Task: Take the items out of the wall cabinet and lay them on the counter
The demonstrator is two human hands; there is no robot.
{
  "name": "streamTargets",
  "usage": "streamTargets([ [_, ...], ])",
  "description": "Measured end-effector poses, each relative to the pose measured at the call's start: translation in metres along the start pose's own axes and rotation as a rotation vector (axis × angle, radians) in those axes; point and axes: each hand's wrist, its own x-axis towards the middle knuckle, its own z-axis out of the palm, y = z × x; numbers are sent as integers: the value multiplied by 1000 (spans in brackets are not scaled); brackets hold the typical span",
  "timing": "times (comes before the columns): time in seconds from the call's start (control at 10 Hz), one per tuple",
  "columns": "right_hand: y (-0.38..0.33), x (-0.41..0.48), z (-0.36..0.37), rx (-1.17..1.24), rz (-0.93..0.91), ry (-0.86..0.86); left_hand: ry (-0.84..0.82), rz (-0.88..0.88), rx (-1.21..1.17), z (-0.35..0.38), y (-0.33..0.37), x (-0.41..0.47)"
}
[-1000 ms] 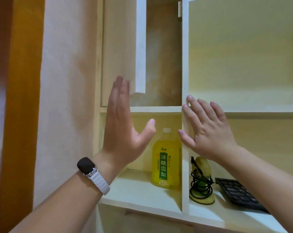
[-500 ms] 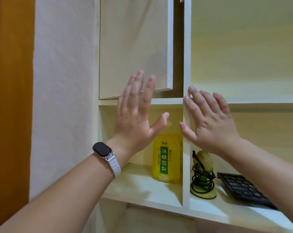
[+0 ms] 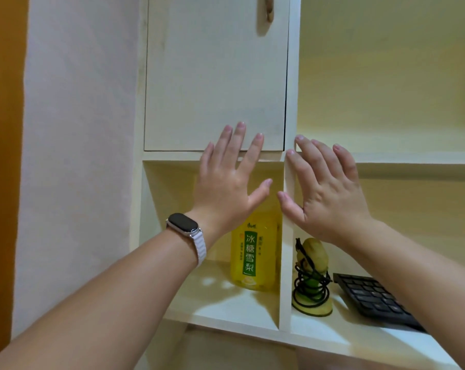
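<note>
Pale cream wall cabinet (image 3: 290, 76) beside white wall, upper door (image 3: 215, 76) shut flush. Left hand (image 3: 226, 182), fingers spread, holding nothing, fingertips over door's lower edge. Right hand (image 3: 327, 193) flat and empty against upright divider (image 3: 287, 263). Yellow drink bottle with green label (image 3: 252, 252) upright in left lower compartment; green figure wrapped in black cable (image 3: 311, 279) and black keyboard (image 3: 372, 300) in right one. Counter out of view; judging by shelves, unloading not yet begun here, three items left.

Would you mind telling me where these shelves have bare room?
Free: shelf floor left of the yellow bottle; the upper right shelf shows nothing. Crowded: lower right, cord-wrapped object beside the keyboard.
</note>
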Motion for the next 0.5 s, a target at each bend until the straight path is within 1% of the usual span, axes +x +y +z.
streamTargets([
  [0.1, 0, 0, -1, 7, 1, -19, -13, 7, 12, -1, -2, -1],
  [0.2, -1, 2, -8, -12, 6, -98, -63, 10, 3, -11, -3, 1],
  [0.3, -5, 4, -19, -28, 31, -249, -149, 6, -72, -25, -3, 1],
  [0.4, -7, 11, -37, -46, 42, -373, -197, 9, -191, -47, -9, 3],
  [0.5, -12, 12, -55, -47, 76, -459, -162, 19, -214, -62, -14, -10],
])
